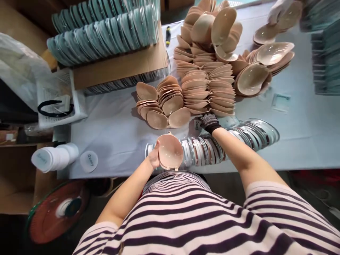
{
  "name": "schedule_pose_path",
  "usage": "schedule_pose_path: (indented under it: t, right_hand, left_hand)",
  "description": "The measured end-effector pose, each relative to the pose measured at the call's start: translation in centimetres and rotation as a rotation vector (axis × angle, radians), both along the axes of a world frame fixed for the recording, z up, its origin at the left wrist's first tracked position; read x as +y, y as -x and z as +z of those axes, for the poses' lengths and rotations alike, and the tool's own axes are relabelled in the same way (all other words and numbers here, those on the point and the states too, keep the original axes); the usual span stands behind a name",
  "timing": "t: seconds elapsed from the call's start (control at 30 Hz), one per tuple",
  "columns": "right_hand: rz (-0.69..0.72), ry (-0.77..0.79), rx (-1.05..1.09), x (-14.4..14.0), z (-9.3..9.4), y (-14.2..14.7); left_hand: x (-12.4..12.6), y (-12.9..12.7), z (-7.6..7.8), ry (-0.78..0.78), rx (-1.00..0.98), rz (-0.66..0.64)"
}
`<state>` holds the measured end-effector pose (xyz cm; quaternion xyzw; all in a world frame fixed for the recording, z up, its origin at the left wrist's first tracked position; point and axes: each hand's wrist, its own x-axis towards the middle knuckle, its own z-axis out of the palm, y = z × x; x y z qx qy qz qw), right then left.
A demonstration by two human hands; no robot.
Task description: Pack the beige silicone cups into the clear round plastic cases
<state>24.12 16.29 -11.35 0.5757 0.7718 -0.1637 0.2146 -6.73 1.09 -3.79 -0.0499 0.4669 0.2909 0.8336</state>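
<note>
Head view: a beige cup sits just below the middle of the frame, hollow side up, with the left hand closed on its left rim, bare fingers curled round the edge. Right behind it a row of clear plastic trays lies fanned across the near edge of the desk. The right hand, in a dark knit glove, reaches over that row to the foot of the stacked beige cups at centre; whether its fingers are apart or closed I cannot tell. More loose cups are heaped toward the upper right, where another person's white-gloved hand touches one. At upper left, rows of teal-edged trays rest on cardboard. A white basket stands at the left edge, white containers below it.
</note>
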Motion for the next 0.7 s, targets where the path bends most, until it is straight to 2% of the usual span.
schedule_pose_path:
  t: [0.07,0.13,0.2,0.27,0.37,0.43,0.47,0.53,0.63,0.7]
  right_hand:
    - [-0.011,0.027,0.026,-0.3,0.2,-0.3]
    - [-0.066,0.021,0.081,-0.7,1.3,-0.6]
    - [-0.206,-0.041,0.161,-1.4,3.4,-0.6]
    - [-0.378,-0.127,0.266,-2.6,6.4,-0.2]
    - [-0.589,-0.182,0.661,-6.3,11.2,2.0]
    - [-0.653,-0.161,0.991,-9.6,13.3,5.1]
    - [-0.672,-0.182,1.081,-11.2,13.7,7.1]
    - [-0.711,-0.31,1.098,-13.9,13.4,11.2]
    - [-0.75,-0.459,0.938,-16.9,11.3,16.2]
    - [-0.802,-0.526,0.883,-18.9,9.9,18.2]
  left_hand:
    - [0.4,0.0,-0.3,-0.002,-0.059,0.057]
    - [0.8,-0.1,-0.3,-0.005,-0.08,0.087]
    - [1.3,-0.1,-0.1,-0.02,-0.087,0.088]
    - [1.9,-0.1,0.2,-0.047,-0.083,0.069]
    - [2.7,-0.4,0.5,-0.124,-0.06,0.03]
    - [2.9,-0.6,0.7,-0.199,-0.057,0.001]
    - [2.8,-0.8,0.8,-0.24,-0.055,-0.01]
    - [2.2,-0.8,1.1,-0.295,-0.043,-0.059]
    - [0.7,-0.3,1.4,-0.344,0.073,-0.168]
    - [-0.5,0.2,1.4,-0.363,0.206,-0.173]
